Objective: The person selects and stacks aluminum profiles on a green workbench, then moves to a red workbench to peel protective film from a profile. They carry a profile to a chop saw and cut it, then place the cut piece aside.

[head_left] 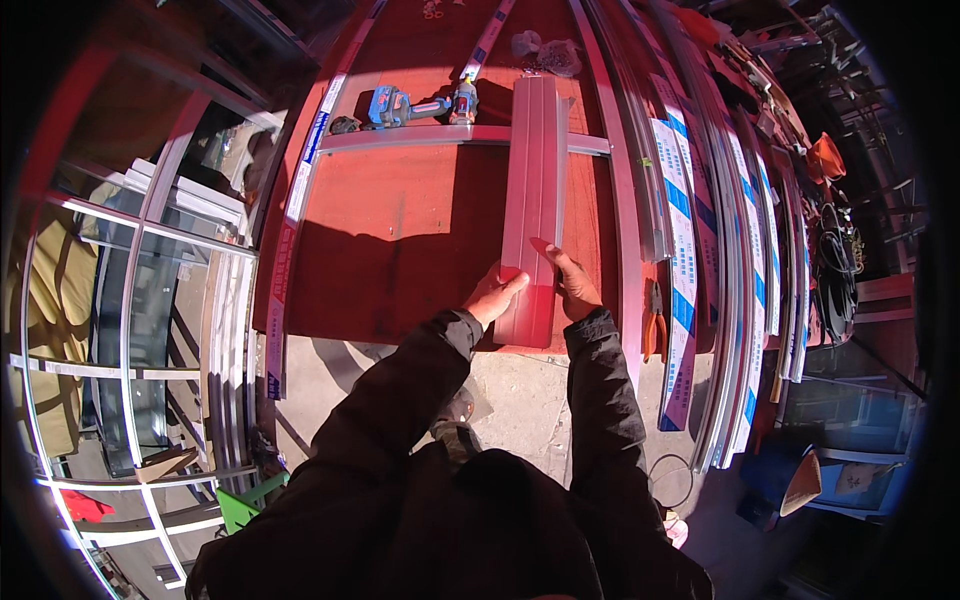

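Between my two hands lies a long, flat, pinkish-looking grooved metal profile (533,180), its near end at the table's front edge. It rests across the crossbar (400,136) of a metal frame on the red tabletop (380,190). My left hand (497,296) grips the profile's left edge near that end, thumb on top. On the opposite edge, my right hand (577,285) is closed with its thumb raised along the side. A blue cordless power tool (390,107) and a second, smaller-looking one (463,102) sit beyond the crossbar.
Orange-handled pliers (655,322) lie right of the frame's right bar (618,200). Several long profiles with blue-and-white film (680,200) are stacked further right. Glazed metal frames (140,230) stand at left. Clear plastic bags (555,55) lie at the back.
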Action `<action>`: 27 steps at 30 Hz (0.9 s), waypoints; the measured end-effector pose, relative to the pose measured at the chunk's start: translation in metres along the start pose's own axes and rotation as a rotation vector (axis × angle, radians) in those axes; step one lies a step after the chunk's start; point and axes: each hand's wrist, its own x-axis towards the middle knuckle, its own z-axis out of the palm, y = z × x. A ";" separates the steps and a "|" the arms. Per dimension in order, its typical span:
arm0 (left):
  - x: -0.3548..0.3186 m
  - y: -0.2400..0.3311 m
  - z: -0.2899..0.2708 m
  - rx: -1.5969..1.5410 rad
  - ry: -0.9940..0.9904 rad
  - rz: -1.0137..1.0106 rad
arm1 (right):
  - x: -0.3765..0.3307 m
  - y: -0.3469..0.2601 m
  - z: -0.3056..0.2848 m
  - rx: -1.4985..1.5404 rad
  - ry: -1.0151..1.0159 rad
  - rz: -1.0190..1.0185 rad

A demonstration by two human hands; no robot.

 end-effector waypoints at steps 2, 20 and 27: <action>0.009 -0.007 -0.013 0.000 -0.213 -0.015 | 0.016 0.038 -0.018 0.088 0.047 -0.097; -0.065 -0.009 0.047 0.132 0.049 0.113 | -0.133 0.072 0.045 -1.250 0.566 -0.046; -0.058 -0.073 0.009 0.787 0.560 0.347 | -0.129 0.098 0.095 -1.550 0.259 -0.252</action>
